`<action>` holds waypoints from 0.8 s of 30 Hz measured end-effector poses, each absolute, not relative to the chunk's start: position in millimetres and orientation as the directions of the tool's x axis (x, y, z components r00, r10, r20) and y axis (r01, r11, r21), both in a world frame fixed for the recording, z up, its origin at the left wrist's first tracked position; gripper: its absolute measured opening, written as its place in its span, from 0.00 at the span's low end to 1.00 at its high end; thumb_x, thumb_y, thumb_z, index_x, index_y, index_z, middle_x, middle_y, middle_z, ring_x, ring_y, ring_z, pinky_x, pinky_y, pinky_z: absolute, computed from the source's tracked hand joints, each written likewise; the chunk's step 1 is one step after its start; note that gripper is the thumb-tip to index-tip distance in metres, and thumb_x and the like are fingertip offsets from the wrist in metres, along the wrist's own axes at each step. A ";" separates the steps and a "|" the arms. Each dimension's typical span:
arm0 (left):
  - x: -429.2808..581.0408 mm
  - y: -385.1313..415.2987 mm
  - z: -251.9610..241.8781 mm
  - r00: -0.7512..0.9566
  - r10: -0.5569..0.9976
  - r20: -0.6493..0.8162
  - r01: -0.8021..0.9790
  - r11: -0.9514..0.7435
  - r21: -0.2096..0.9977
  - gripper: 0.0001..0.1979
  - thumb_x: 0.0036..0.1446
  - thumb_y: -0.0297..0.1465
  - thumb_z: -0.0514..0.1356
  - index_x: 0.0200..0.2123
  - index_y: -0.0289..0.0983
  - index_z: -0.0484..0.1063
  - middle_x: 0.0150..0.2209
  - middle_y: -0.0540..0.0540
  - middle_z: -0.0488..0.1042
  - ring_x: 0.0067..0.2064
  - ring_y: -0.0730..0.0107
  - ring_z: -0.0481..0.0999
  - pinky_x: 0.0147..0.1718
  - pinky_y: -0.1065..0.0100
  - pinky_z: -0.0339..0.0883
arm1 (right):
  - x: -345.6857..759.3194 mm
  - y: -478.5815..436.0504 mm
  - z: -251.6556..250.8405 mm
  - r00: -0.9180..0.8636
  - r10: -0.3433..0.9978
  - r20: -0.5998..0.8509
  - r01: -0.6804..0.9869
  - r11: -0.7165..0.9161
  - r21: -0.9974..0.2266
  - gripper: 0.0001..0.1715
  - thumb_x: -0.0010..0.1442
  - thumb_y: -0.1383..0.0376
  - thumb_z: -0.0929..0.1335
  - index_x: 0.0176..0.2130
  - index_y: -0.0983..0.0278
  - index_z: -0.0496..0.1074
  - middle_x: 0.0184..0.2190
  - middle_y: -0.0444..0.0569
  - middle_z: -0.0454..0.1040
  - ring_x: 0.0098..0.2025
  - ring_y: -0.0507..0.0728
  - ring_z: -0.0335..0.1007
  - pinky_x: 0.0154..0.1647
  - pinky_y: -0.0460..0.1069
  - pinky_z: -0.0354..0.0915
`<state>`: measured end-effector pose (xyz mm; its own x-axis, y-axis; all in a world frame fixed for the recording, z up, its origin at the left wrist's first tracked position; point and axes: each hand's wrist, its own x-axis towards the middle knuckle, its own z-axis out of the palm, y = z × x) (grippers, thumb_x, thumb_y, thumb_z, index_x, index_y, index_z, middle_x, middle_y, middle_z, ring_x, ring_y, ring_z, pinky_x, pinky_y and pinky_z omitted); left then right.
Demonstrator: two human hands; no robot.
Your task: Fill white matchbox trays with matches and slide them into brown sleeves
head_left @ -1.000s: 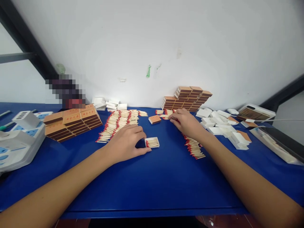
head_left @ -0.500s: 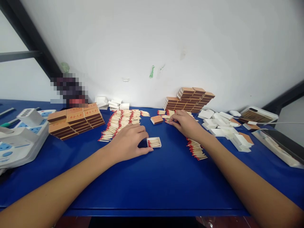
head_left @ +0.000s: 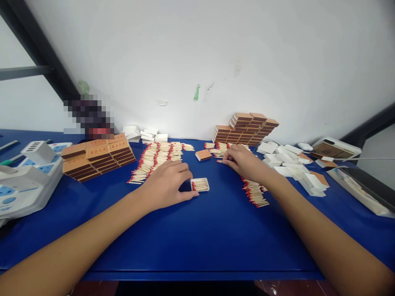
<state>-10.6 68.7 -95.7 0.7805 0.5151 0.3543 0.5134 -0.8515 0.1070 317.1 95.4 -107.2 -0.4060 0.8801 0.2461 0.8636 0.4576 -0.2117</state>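
Observation:
My left hand [head_left: 173,183] rests on the table with its thumb and fingers closed round the left end of a small white matchbox tray [head_left: 207,188]. Red-headed matches [head_left: 200,185] lie side by side in that tray. At the far right of it, my right hand [head_left: 242,162] has its fingers pinched low over loose matches [head_left: 222,147]; a match end shows at the fingertips. More matches [head_left: 255,194] lie under and beside the right wrist. Between the hands, further back, sits an orange matchbox sleeve [head_left: 203,155].
Rows of matches [head_left: 157,158] spread behind my left hand. Stacked matchboxes stand at the left [head_left: 98,160] and against the wall [head_left: 247,129]. White trays [head_left: 286,160] are heaped at the right, others [head_left: 149,134] at the back left. A power strip [head_left: 46,176] lies far left.
My right hand has shifted slightly to the right and toward me over the matches, its fingers drawn closer together. The left hand and the tray stay in place.

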 end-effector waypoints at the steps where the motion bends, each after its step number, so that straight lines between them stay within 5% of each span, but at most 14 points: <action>1: -10.5 68.6 -95.8 0.780 0.516 0.353 0.514 -0.851 0.109 0.16 0.64 0.45 0.69 0.40 0.37 0.80 0.38 0.45 0.79 0.41 0.59 0.79 0.43 0.58 0.70 | 317.7 95.5 -107.2 -0.405 0.882 0.241 0.864 0.455 -0.215 0.10 0.71 0.62 0.66 0.37 0.60 0.73 0.42 0.58 0.76 0.47 0.66 0.70 0.47 0.59 0.66; 24: -10.7 69.1 -96.3 0.775 0.526 0.350 0.518 -0.846 0.126 0.16 0.64 0.45 0.70 0.40 0.37 0.80 0.38 0.45 0.79 0.42 0.58 0.79 0.44 0.57 0.70 | 295.1 85.3 -98.6 -0.416 0.877 0.243 0.827 0.475 -0.301 0.10 0.72 0.62 0.67 0.36 0.60 0.70 0.40 0.55 0.74 0.46 0.64 0.70 0.47 0.57 0.65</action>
